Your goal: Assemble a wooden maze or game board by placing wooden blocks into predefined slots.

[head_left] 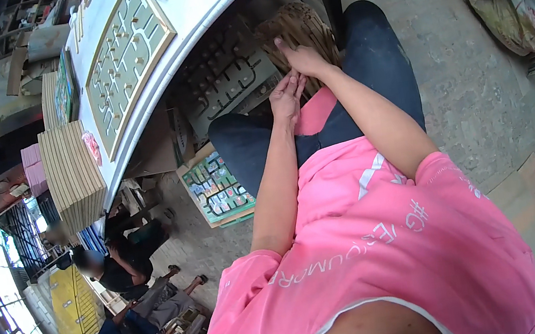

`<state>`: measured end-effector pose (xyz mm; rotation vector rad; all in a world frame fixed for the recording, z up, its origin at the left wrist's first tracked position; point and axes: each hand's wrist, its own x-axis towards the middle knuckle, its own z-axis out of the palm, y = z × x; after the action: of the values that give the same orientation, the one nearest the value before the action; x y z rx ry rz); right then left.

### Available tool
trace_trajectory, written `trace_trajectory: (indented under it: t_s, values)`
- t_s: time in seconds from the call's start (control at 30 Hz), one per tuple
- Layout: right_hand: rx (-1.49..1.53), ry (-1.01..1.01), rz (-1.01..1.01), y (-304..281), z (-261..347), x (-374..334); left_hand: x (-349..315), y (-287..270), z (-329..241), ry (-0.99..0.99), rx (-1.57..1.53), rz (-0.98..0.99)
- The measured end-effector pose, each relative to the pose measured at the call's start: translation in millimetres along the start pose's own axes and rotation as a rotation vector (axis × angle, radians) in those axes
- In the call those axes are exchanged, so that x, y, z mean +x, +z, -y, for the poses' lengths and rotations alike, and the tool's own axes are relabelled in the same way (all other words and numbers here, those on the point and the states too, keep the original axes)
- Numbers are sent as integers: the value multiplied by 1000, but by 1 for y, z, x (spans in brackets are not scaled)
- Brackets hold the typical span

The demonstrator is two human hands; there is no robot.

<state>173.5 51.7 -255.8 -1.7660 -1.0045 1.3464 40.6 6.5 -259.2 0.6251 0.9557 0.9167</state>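
Both of my hands meet over my lap, close under the curved edge of the white table (197, 15). The fingers of my left hand (284, 100) are drawn together against my right hand; whatever they may hold is too small to make out. My right hand (307, 60) has its thumb stretched out, with its other fingers partly hidden beneath it. Just beyond the hands lies a bundle of thin brown wooden strips (299, 22). A grey board with dark grooves (239, 83) leans beside it under the table. Something pink and flat (314, 112) shows between my thighs.
A wood-framed board with grooves and pegs (159, 36) lies on the table, near a tall stack of boards (72, 172). A colourful board (216, 190) leans by my left knee. People (128, 266) sit at left. Sacks (511, 16) and cardboard (529, 207) lie at right.
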Motion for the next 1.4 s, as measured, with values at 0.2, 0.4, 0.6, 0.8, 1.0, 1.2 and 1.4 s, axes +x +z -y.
trace_trajectory:
  t_s: [0.2, 0.4, 0.6, 0.8, 1.0, 1.2, 1.4]
  values:
    - [28, 52, 214, 3, -2, -5, 2, -9, 5, 161, 424, -41]
    - [238, 135, 363, 3, 5, -15, -7, 0, -3, 604, 1065, -237]
    - [-20, 106, 247, -7, 3, -12, -10, 11, -2, 416, 852, -223]
    - [115, 233, 239, -6, 9, -12, -4, 7, -2, 578, 899, -257]
    - [238, 295, 404, -2, 13, -19, 4, -1, 5, 481, 672, -340]
    - [328, 382, 498, 2, 13, -18, 20, -13, 2, 137, -153, -580]
    - [463, 256, 263, 10, -8, -2, 23, -14, 1, 111, 428, -607]
